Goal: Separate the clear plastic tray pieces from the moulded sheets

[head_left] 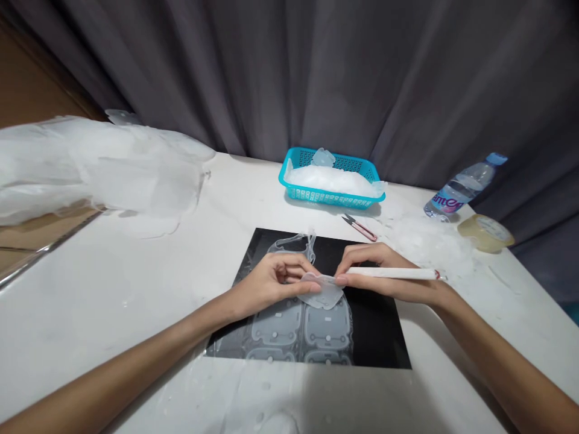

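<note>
My left hand (289, 277) pinches a small translucent, wavy-edged plastic piece (326, 295) between thumb and fingers. My right hand (384, 274) grips a slim white pen-like tool (393, 273), its rear end pointing right. The right fingertips meet the right edge of the piece; the tool's tip is hidden there. Below both hands lies a black mat (375, 331). On it rests a clear molded sheet (278, 325) with several rounded-rectangle shapes, and a thin, looped clear strip (312, 241) sits at the mat's far edge.
Behind the mat stands a turquoise basket (335, 198) with white bagged material. Pink-handled thread snips (360, 228) lie before it. To the right are clear scraps (429, 241), a water bottle (464, 188) and a tape roll (486, 234). Large plastic bags (99, 163) fill the left.
</note>
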Motion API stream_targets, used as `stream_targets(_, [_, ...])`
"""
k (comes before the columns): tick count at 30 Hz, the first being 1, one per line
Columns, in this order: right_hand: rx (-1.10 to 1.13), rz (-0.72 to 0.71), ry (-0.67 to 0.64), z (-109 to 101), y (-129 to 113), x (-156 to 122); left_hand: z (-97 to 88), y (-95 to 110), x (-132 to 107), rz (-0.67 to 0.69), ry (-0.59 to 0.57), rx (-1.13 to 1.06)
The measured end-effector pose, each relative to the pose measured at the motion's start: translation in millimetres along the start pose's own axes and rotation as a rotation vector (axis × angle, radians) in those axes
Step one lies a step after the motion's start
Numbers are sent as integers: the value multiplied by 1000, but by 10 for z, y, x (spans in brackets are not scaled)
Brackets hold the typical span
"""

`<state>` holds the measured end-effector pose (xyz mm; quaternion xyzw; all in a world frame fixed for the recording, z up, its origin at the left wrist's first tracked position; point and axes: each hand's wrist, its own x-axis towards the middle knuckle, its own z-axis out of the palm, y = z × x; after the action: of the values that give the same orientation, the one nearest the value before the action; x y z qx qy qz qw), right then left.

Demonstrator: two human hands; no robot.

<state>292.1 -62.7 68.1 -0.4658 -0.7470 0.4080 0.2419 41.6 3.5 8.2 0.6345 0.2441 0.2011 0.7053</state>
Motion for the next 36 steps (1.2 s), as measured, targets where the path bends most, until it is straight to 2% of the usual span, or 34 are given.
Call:
stream_targets(10, [40,68,48,41,3,11,1,44,22,-51,1,-19])
stream_targets(16, [135,136,66,90,100,24,-12,51,35,-82,22,-44])
stream_targets(30, [168,112,45,153,106,56,5,53,34,-78,-1,-39])
stream_targets(36, [135,104,78,183,128,54,2,47,48,-68,-8,-18])
